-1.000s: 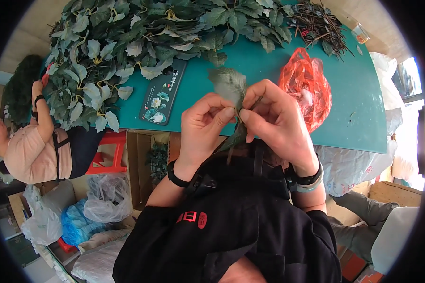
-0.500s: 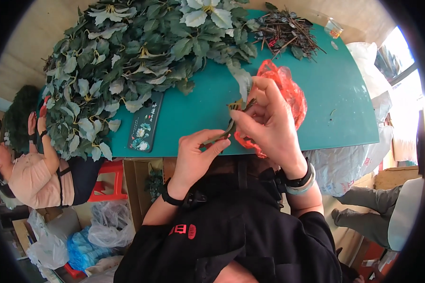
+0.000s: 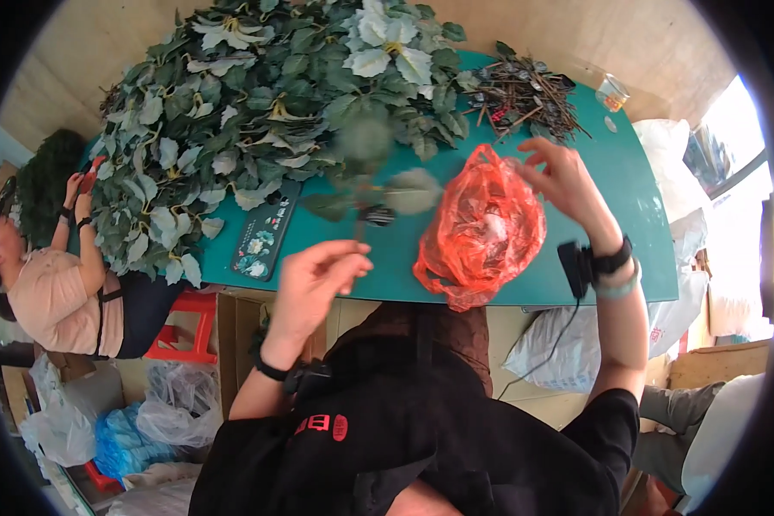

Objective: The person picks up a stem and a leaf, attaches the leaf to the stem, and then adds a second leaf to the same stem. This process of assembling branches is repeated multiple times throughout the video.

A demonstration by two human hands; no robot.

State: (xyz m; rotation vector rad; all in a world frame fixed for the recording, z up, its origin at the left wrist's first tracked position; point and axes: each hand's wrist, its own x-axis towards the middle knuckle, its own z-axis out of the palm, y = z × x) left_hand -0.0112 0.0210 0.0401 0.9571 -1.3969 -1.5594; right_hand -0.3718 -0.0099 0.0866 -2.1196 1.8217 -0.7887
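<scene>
Since the earlier frame the sprig [image 3: 365,202] has been let go, blurred beyond the empty left hand [image 3: 314,279], while the open right hand [image 3: 563,181] is held over the bag [image 3: 482,228] near the table's [image 3: 628,215] front edge.

Bag [image 3: 482,228] on table [image 3: 636,198], leaf pile [image 3: 258,112] left of bag, twigs [image 3: 525,95] behind bag, phone [image 3: 265,230] left of bag

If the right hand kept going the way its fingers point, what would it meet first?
Probably the pile of dark twigs at the table's far edge: the right hand points up and away over the orange plastic bag. Its height above the table is unclear.
</scene>
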